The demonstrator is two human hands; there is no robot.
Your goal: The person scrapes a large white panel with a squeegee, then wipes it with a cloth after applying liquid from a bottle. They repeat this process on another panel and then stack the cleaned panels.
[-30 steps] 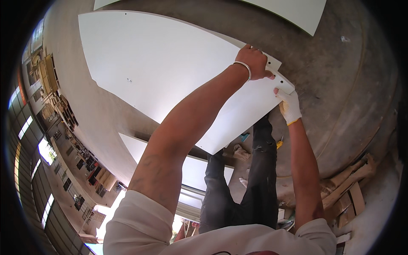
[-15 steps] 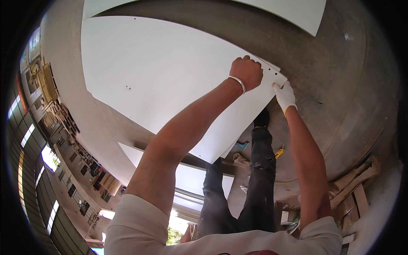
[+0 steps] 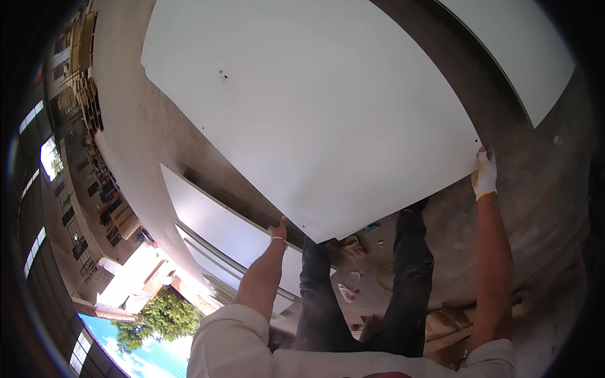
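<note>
- The large white panel (image 3: pixel 315 120) is standing on edge over the concrete floor (image 3: pixel 542 189), spanning the person's full reach.
- The left hand (image 3: pixel 277 230) is gripping its lower corner edge; how far the fingers are closed cannot be told.
- The gloved right hand (image 3: pixel 484 176) is closing over the opposite corner.
- The panel is looking stiff, smooth and probably heavy and awkward; wide-apart edge grips seem best for steadying it.

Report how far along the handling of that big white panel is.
Done: the white panel is off the concrete floor, gripped at two corners. In hand: the bare left hand holds its near corner, and the gloved right hand holds the far corner. Left: it rests on nothing yet; more white panels lie below on the floor.
</note>
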